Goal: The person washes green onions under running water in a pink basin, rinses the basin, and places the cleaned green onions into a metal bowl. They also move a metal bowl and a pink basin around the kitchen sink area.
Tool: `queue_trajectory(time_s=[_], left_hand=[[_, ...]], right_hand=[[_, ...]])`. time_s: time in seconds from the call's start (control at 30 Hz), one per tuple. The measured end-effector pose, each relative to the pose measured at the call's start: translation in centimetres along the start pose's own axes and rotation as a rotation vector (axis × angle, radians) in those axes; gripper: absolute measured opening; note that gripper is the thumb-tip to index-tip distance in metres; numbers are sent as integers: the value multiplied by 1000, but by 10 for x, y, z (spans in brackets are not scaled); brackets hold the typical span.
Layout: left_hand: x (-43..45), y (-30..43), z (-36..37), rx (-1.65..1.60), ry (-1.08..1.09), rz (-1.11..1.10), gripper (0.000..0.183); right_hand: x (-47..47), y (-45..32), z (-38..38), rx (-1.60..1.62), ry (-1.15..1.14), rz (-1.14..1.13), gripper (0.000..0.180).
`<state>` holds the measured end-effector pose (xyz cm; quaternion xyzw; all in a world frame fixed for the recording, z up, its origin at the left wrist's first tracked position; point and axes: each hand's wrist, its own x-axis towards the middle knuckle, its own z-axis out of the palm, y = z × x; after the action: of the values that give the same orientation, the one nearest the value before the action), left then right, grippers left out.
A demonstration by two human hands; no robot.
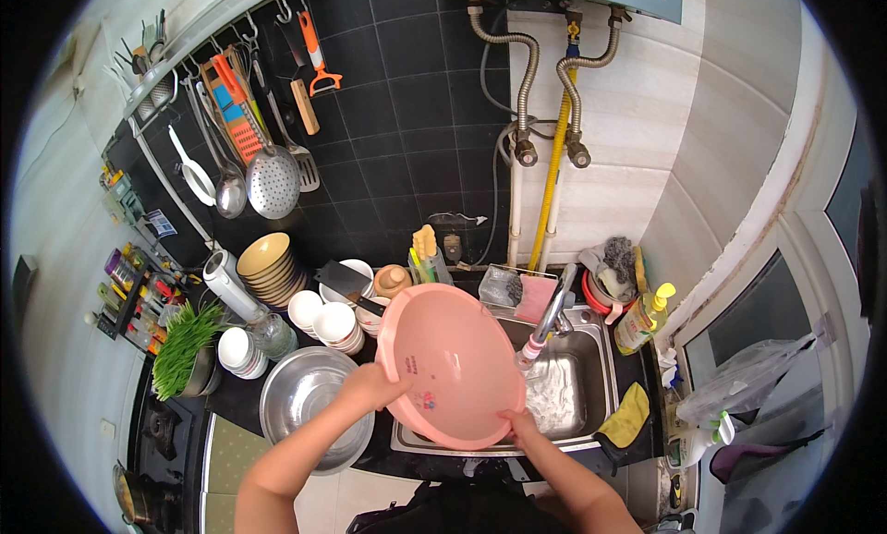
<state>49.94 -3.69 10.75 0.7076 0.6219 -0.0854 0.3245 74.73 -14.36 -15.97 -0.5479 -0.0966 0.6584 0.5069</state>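
Observation:
Both hands grip a pink plastic basin by its rim. My left hand holds the left side, its thumb over the edge. My right hand pinches the lower right rim. The basin is tilted, its inside facing me, and bears small printed decoration and writing. It covers the left part of the stainless steel sink. The faucet rises just right of the basin, and I cannot tell whether they touch. A wide stainless steel bowl sits on the counter beneath my left forearm.
Stacked white bowls, a cleaver and a stack of yellow bowls stand behind the steel bowl. Green leafy vegetables are at far left. Right of the sink are a dish soap bottle and a yellow cloth.

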Motion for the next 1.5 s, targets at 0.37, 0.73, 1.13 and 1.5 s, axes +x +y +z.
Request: queue_trajectory(time_s=[0.37,0.73,1.13,1.5], left_hand=[[81,-55,55,-474,10,-162,89],[86,-49,111,-958,-158,-271,25],[57,-31,113,-1005,-84,-170,28],[56,-28,107,-980,-134,-137,34]], right_hand=[[7,-37,-93,-234,171,-321,37],[6,-86,-104,-1095,297,-473,58],[17,-158,-59,-1452,233,-925,58],[-27,-114,-90,-1084,339,-420,63]])
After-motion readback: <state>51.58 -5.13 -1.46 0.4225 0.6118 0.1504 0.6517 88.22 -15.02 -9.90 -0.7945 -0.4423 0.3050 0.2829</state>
